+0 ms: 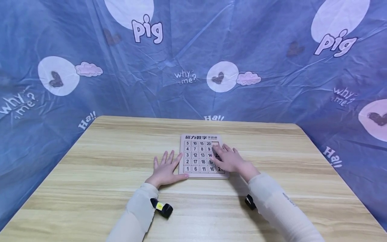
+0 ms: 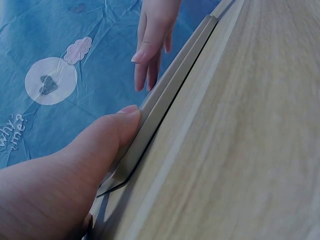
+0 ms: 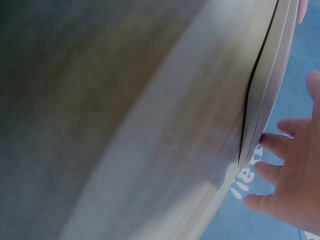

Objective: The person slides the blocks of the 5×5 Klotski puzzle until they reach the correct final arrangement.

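Note:
A number slide puzzle (image 1: pixel 195 175) lies flat on the wooden table, its rows of numbered tiles facing up. An unfilled slot shows at the top right of its grid. My left hand (image 1: pixel 166 173) spreads its fingers along the left side, with the thumb on the bottom left corner. In the left wrist view, that thumb (image 2: pixel 107 132) rests against the frame edge (image 2: pixel 167 92). Over the right-hand column reaches my right hand (image 1: pixel 229 160), its fingers extended and partly hiding several tiles. The right wrist view shows the fingers (image 3: pixel 272 174) spread beside the puzzle's edge (image 3: pixel 267 85).
The wooden table (image 1: pixel 121 141) extends around the puzzle on all sides. Behind it hangs a blue printed cloth (image 1: pixel 187 40). Black straps with small devices (image 1: pixel 163 209) sit on both wrists, close above the tabletop.

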